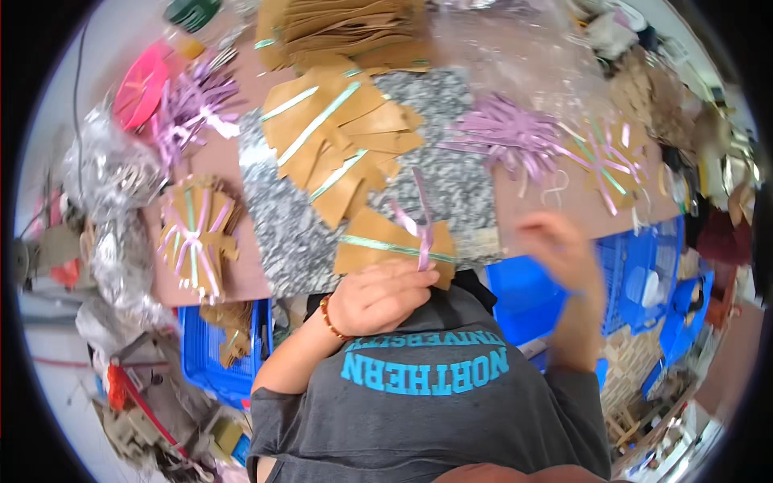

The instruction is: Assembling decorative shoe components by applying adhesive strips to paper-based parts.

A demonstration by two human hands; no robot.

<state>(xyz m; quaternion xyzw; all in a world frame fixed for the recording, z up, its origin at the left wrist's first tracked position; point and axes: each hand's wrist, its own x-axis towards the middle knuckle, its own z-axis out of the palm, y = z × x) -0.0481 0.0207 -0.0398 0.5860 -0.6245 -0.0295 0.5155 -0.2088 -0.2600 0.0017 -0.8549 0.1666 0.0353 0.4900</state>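
Observation:
My left hand pinches a tan, leather-like piece at the table's front edge. A shiny green strip runs across that piece. Under my left fingertips is also a lilac ribbon, standing up with its ends loose. My right hand is raised to the right, away from the piece. Motion smears its fingers, so I cannot make out their shape. Beyond the left hand lies a loose heap of tan pieces, some with green strips. A bundle of lilac ribbons rests to the right.
At the back is a tall stack of tan pieces. Piles with green and lilac strips sit left and right. More lilac ribbons lie beside a pink dish. Blue crates stand below the table.

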